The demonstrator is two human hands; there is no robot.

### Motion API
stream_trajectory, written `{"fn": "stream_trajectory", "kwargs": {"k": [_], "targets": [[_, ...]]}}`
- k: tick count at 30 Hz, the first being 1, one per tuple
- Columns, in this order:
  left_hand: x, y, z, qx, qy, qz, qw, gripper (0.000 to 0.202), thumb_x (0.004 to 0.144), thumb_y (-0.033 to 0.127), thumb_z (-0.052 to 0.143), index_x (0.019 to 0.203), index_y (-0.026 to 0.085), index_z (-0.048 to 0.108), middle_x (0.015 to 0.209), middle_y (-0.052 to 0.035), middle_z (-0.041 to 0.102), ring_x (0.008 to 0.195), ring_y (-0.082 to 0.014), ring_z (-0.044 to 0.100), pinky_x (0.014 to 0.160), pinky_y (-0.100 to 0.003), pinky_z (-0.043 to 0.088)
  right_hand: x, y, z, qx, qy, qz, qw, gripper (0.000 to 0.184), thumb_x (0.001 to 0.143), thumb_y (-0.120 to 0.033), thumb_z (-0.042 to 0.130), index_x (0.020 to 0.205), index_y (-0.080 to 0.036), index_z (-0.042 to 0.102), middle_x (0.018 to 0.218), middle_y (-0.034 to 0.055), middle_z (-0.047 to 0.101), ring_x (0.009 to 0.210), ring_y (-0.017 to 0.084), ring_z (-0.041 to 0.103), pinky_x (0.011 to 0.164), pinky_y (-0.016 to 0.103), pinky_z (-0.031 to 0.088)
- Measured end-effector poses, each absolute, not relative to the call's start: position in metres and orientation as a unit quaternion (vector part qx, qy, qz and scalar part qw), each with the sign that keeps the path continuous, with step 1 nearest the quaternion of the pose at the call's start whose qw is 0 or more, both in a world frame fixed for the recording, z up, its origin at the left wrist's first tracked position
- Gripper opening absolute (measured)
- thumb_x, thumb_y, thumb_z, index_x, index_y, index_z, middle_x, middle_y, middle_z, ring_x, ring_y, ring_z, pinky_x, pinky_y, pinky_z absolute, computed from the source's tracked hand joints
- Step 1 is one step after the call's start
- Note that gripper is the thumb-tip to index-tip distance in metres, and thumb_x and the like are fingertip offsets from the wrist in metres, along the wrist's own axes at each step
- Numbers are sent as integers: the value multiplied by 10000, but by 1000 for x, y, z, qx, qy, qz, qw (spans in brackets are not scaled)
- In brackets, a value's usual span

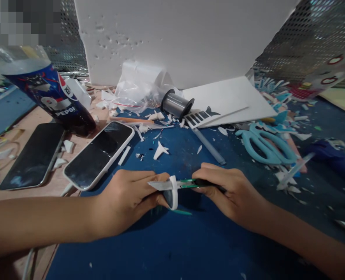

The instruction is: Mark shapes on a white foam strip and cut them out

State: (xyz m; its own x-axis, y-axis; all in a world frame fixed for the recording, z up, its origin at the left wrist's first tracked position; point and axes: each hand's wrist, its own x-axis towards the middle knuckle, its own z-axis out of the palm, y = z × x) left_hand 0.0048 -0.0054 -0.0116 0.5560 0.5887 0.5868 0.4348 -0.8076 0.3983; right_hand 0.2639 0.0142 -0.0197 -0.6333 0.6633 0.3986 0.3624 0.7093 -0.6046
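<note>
Near the middle of the blue mat, my left hand pinches a small white foam piece with a dark face. My right hand is closed round the dark handle of a craft knife, which has some green on it. Its pointed blade runs leftward across the upper part of the foam piece, the tip close to my left fingers. Whether the blade cuts into the foam or only touches it, I cannot tell. A small white foam scrap lies just beyond my hands.
Two phones and a Pepsi bottle stand or lie at left. Behind are a wire spool, a plastic bag and white foam boards. Blue-handled scissors and a blue glue gun lie at right among scraps.
</note>
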Motion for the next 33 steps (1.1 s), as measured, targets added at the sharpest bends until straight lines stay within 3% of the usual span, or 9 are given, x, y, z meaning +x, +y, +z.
{"fn": "stream_trajectory", "kwargs": {"k": [7, 14, 19, 25, 33], "targets": [[4, -6, -14, 880, 285, 371, 83, 244, 1130, 185, 476, 1012, 190, 690, 750, 18, 775, 599, -91, 750, 610, -122, 597, 258, 12, -11, -294, -876, 242, 295, 208, 1066, -158, 520, 869, -206, 566, 677, -30, 551, 563, 109, 466, 525, 213, 361], [5, -7, -16, 885, 279, 364, 79, 249, 1143, 209, 446, 1055, 179, 678, 691, 28, 740, 558, -86, 721, 586, -117, 580, 260, 12, -14, -282, -872, 256, 306, 247, 1102, -239, 502, 872, -195, 581, 677, -21, 552, 558, 105, 443, 515, 228, 337], [6, -10, -13, 891, 289, 346, 63, 318, 1162, 228, 401, 984, 155, 655, 640, 28, 688, 462, -75, 638, 475, -139, 490, 260, 13, -11, -269, -877, 272, 291, 302, 1121, -282, 478, 865, -182, 604, 668, -18, 542, 566, 105, 459, 522, 223, 342], [7, -11, -13, 911, 228, 339, 61, 335, 1178, 223, 317, 1087, 145, 630, 691, 18, 693, 551, -91, 661, 594, -164, 559, 258, 14, -7, -321, -836, 341, 285, 259, 1079, -244, 533, 836, -194, 604, 675, -32, 570, 552, 85, 509, 521, 200, 375], [8, -7, -11, 889, 272, 357, 94, 281, 1168, 238, 376, 1050, 154, 617, 696, 19, 699, 542, -77, 674, 554, -125, 541, 268, 19, -12, -327, -845, 319, 278, 261, 1087, -307, 511, 866, -207, 609, 698, -18, 606, 539, 96, 506, 512, 229, 362]]}}
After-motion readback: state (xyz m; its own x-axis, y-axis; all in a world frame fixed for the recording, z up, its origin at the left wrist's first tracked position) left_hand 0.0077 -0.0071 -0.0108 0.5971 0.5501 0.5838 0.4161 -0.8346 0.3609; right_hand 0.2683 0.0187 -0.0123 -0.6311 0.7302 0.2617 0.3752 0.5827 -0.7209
